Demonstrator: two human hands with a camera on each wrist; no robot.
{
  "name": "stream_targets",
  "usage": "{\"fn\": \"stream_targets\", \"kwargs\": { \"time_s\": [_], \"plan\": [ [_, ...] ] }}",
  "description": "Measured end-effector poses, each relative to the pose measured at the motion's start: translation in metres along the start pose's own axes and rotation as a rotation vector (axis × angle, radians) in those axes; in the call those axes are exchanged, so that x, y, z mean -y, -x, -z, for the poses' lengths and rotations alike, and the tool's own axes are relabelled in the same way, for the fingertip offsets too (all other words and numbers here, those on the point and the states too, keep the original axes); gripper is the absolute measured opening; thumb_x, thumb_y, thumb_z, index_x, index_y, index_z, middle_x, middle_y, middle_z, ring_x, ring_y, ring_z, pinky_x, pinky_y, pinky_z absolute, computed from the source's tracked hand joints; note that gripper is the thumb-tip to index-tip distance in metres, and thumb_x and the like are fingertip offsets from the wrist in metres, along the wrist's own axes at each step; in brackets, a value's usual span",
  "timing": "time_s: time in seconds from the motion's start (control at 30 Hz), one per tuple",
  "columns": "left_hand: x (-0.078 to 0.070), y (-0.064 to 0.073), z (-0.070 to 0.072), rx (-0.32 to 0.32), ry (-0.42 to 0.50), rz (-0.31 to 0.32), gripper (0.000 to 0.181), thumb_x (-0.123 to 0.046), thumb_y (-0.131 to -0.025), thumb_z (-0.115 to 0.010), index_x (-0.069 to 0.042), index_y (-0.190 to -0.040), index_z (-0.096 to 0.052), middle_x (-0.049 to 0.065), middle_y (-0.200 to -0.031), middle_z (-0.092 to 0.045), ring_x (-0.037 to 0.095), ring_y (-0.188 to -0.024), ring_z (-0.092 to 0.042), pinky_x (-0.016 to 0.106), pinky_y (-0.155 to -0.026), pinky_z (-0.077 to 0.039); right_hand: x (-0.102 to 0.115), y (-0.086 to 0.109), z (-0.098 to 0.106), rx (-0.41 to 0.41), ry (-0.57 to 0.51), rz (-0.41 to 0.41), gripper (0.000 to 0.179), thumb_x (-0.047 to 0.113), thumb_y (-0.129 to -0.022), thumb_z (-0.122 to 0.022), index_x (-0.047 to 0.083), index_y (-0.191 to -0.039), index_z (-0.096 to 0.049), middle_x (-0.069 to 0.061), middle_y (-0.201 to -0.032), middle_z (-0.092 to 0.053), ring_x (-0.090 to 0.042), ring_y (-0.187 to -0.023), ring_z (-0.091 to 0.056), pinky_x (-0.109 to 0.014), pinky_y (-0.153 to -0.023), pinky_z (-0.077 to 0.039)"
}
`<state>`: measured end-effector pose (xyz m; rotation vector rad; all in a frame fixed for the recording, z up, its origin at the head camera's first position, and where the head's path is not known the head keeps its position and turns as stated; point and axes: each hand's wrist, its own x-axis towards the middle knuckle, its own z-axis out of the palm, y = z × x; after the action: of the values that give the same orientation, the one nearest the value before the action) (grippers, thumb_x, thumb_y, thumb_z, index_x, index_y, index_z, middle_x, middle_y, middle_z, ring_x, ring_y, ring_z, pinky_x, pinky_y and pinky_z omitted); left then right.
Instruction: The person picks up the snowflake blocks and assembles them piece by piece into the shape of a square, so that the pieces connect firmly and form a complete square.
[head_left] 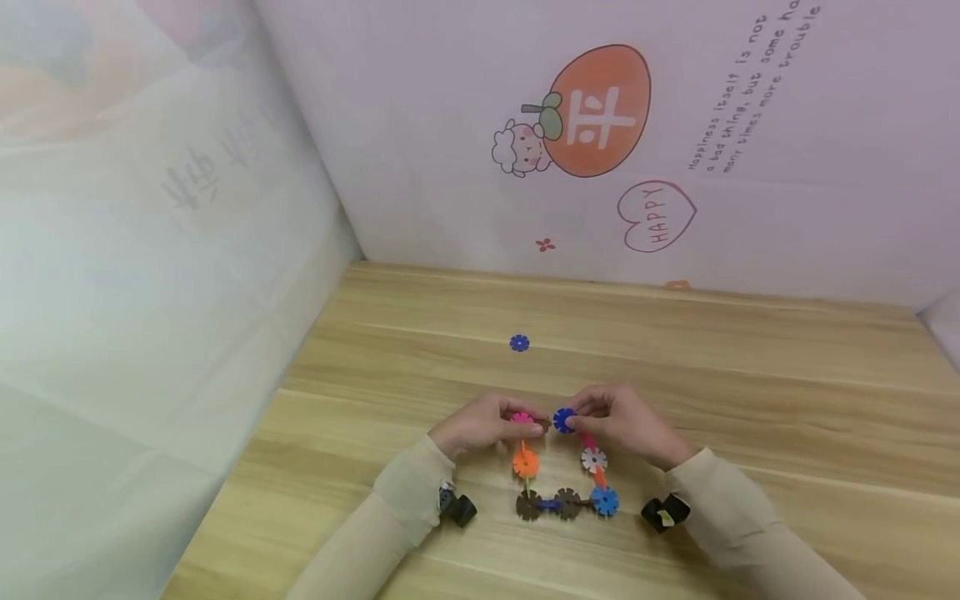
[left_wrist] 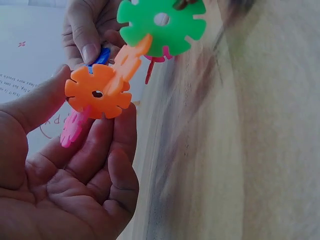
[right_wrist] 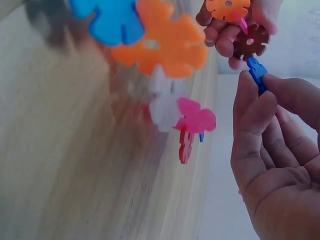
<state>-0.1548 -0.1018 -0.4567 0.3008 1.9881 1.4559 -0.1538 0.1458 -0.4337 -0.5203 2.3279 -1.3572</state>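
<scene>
Notched plastic discs of several colours form a chain [head_left: 567, 503] bent into a near-closed loop on the table. My left hand [head_left: 483, 423] pinches the chain's far left end, by a pink disc [head_left: 521, 417], with a brown disc [right_wrist: 251, 42] sticking out beyond the fingers. Between thumb and index finger, my right hand [head_left: 618, 421] holds a dark blue disc [right_wrist: 257, 75] on edge, close by the brown one; whether they touch I cannot tell. A red disc [right_wrist: 185, 145] ends the chain's other side, apart from the blue disc in the right wrist view.
Another blue disc [head_left: 519, 342] lies alone on the wooden table [head_left: 750, 375], beyond the hands. A printed white sheet [head_left: 435, 125] stands along the back edge, and a pale sheet [head_left: 150, 333] hangs at the left. Both wrists wear black cameras [head_left: 665, 512].
</scene>
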Motion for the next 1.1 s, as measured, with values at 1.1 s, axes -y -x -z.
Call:
{"fn": "stream_targets", "kwargs": {
  "time_s": [1.1],
  "plan": [
    [0.006, 0.004, 0.005, -0.043, 0.023, 0.009, 0.032, -0.025, -0.088, -0.075, -0.017, -0.119, -0.069, -0.003, -0.1, -0.073, 0.014, -0.07, -0.063, 0.026, -0.059, -0.053, -0.005, -0.08, 0.024, -0.066, 0.4, 0.04, 0.025, 0.018, -0.092, -0.069, 0.001, -0.11, -0.071, -0.012, -0.102, -0.074, -0.024, -0.092, -0.069, -0.041, -0.085, -0.058]
  ]
}}
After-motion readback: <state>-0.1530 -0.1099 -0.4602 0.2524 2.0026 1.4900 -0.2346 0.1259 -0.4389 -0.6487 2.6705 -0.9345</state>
